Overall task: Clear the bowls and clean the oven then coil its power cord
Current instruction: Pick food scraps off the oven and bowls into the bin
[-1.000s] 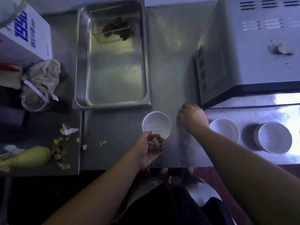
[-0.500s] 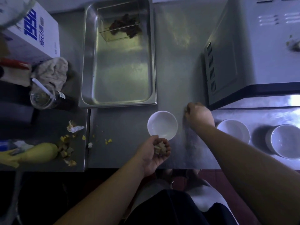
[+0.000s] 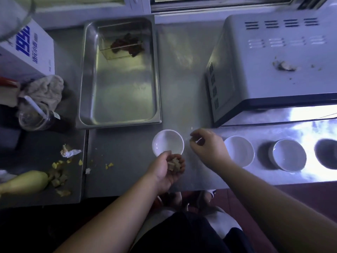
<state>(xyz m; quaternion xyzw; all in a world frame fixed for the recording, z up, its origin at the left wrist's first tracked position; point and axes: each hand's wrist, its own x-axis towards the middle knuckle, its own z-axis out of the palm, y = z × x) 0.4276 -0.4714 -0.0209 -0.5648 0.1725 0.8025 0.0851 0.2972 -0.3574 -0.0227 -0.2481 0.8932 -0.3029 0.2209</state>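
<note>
The steel bench (image 3: 127, 179) carries the oven (image 3: 273, 70) at the right rear, food bits stuck on its top. Along the front edge stand three white bowls (image 3: 168, 142), seemingly empty, likely light but breakable and slick; better held by the rim. The left hand (image 3: 167, 168) is cupped, fingers curled around food scraps (image 3: 174, 164). The right hand (image 3: 207, 145) pinches a small crumb beside the nearest bowl.
</note>
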